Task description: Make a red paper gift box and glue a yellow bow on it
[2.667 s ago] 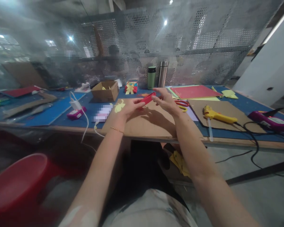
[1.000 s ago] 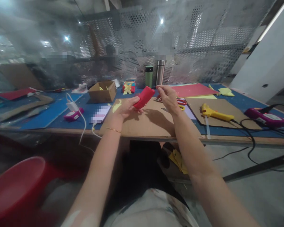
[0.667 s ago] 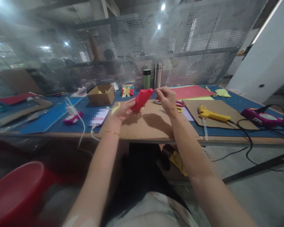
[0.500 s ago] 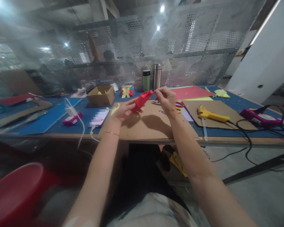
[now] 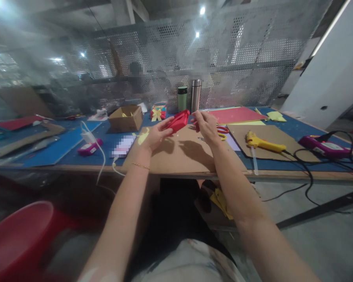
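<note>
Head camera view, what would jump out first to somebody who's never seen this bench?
Most likely the bright red piece in the left hand, held above a brown cardboard sheet near mid-view. Next might come the yellow glue gun lying on another cardboard sheet to the right, then the red stool at lower left.

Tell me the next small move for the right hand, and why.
Probably bring the right hand in to steady the red piece's free end: the left hand grips only one end, while the other juts out unsupported toward the right hand, which is close by.
</note>
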`<state>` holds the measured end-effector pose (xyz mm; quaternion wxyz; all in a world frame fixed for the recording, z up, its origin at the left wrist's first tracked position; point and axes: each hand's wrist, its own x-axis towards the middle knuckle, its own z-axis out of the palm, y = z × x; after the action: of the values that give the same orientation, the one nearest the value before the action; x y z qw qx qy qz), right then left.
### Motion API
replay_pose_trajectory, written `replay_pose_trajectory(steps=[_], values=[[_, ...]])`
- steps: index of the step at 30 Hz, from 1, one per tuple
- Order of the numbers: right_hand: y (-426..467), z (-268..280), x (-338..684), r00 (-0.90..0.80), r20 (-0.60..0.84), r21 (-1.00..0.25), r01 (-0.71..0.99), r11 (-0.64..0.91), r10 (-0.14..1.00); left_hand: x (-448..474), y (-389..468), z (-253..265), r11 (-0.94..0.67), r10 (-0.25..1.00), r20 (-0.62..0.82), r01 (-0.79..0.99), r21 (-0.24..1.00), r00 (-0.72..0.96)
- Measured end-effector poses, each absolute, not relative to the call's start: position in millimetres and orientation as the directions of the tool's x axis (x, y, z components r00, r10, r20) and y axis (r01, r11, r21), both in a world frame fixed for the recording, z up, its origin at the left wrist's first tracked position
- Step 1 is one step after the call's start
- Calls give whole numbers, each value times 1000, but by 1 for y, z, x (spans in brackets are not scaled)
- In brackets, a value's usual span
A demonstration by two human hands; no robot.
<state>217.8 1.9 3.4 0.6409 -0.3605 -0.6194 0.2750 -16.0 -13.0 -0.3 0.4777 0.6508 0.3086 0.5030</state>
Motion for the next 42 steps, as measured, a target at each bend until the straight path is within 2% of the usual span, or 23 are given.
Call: replay_pose_trajectory(steps=[4, 11, 15, 19, 21, 25, 28, 35, 42], values=[[7, -3, 217, 11, 516, -855, 62, 515, 856, -14, -7, -7, -494, 858, 466, 98, 864, 214], [-1, -4, 214, -126, 427, -901, 20, 433, 895, -14, -5, -9, -637, 768, 604, 345, 689, 212], [-7, -1, 212, -177, 332, -943, -60, 326, 927, -11, -7, -9, -671, 739, 630, 332, 663, 237], [-7, 2, 212, -101, 262, -960, -131, 248, 960, -9, -7, -8, -613, 790, 585, 199, 765, 183], [-8, 3, 212, -133, 252, -957, -178, 227, 959, -9, -7, -7, -587, 807, 565, 128, 799, 171], [-18, 6, 209, -318, 267, -951, -241, 195, 910, -9, -5, -9, -610, 784, 589, 66, 790, 196], [-26, 5, 205, -394, 295, -936, -303, 180, 871, -11, -2, -12, -624, 771, 598, 75, 778, 218], [-22, 3, 203, -415, 310, -922, -350, 164, 855, -12, -2, -14, -611, 784, 578, 113, 784, 229], [-14, -5, 201, -387, 366, -907, -352, 232, 846, -9, -7, -12, -614, 782, 577, 131, 778, 236]])
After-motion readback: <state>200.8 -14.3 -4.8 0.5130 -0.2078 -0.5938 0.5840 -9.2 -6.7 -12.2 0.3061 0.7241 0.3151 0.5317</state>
